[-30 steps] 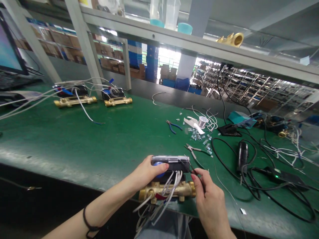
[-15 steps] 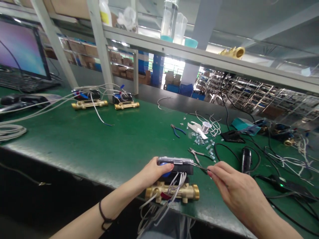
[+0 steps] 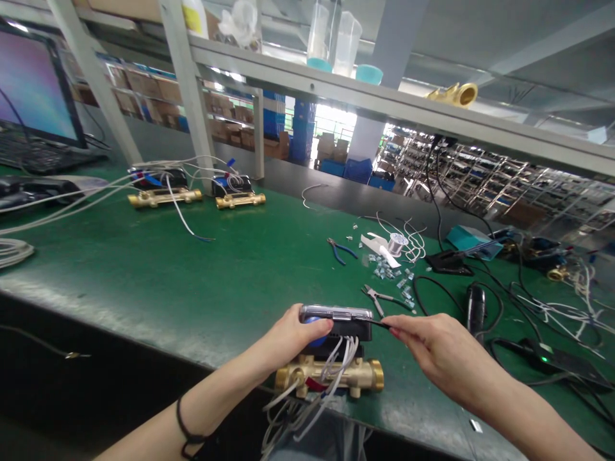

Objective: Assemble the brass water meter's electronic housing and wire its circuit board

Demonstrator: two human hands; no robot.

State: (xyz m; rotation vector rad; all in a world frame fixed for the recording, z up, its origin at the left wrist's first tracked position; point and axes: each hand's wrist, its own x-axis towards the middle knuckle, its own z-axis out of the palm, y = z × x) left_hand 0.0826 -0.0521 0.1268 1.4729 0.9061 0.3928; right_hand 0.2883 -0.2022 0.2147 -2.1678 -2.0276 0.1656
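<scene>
Far back, stacks of brown boxes [image 3: 158, 109]; up front, a green surface [image 3: 216, 269], smooth and a bit shiny. Close to its near edge, a black box [image 3: 361, 330] with a clear, glossy lid [image 3: 314, 311], just above a fat brass pipe [image 3: 369, 373] with ridged ends. Holds the box by its left end with the left hand [image 3: 298, 331], thumb pressed across the front. Pinches a thin dark tool [image 3: 375, 321] in the right hand [image 3: 427, 339], with its tip near the little clip [image 3: 342, 316] on the box. Looks like a step of poking at the lid's edge. Seems to call for a firm left hold and a small, gentle push. Soft, bendy white wires [image 3: 353, 346] down over the pipe. Farther off, hard metal pliers [image 3: 372, 294] and a round, silvery spool [image 3: 398, 244].
</scene>
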